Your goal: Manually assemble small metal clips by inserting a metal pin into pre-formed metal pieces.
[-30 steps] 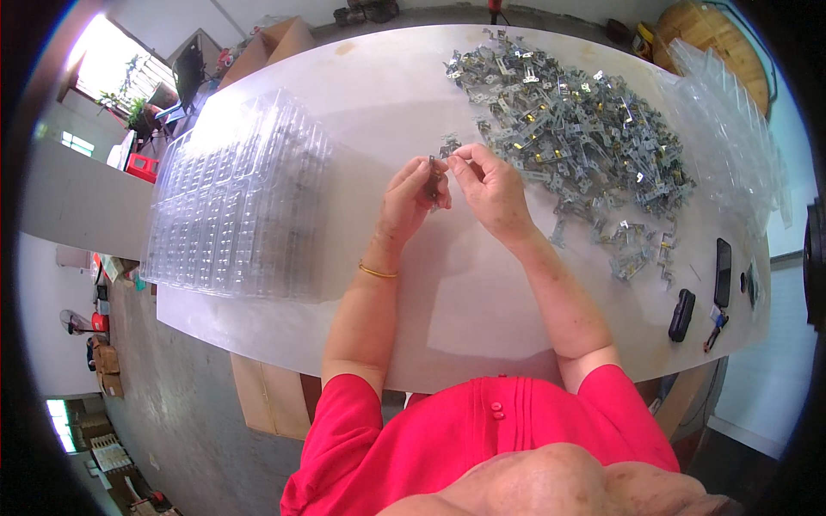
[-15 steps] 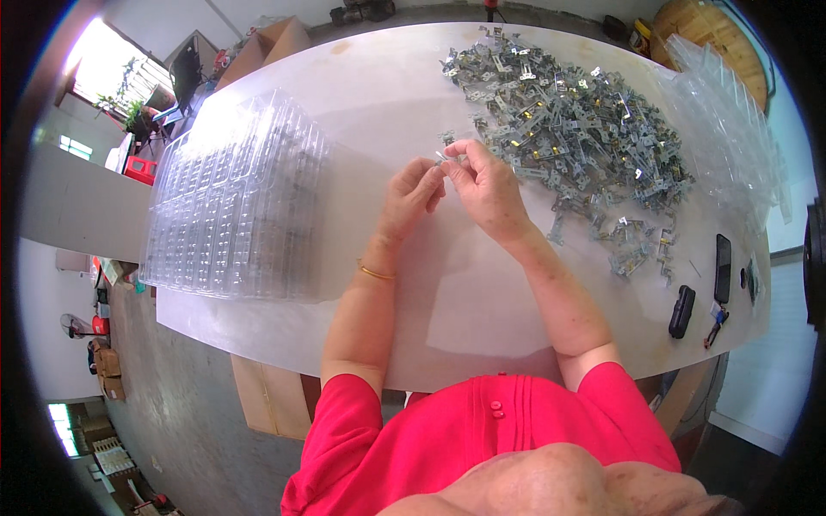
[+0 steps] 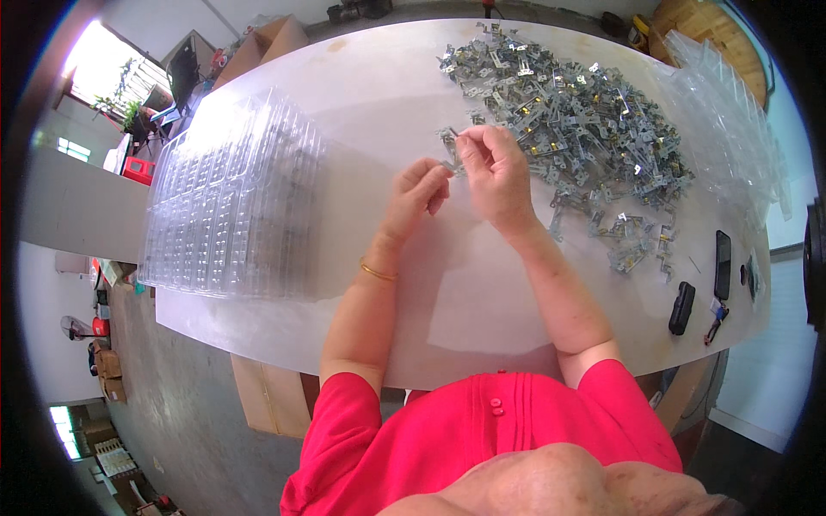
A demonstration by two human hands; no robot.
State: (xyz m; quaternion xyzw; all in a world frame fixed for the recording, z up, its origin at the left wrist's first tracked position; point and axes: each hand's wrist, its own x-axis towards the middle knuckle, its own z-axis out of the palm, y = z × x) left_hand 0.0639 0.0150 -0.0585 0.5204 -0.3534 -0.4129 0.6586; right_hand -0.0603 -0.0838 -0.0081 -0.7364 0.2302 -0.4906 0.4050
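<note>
A large heap of small metal brackets, silvery with some brass-coloured parts, covers the far right of the table. Just left of it, my right hand is closed in a pinch, with a small metal piece showing at its fingertips. My left hand is closed too, thumb against finger, and a small metal bracket sticks out of its tips. The two hands are slightly apart, above the table. Exact shapes of the held pieces are too small to make out.
A tall stack of clear plastic trays stands on the left of the white table. Clear plastic bags lie at the right edge. Nearer are a phone, a black case and keys.
My hands have parted: the right hand has moved slightly up and right, away from the left. A metal piece now shows at each hand's fingertips.
</note>
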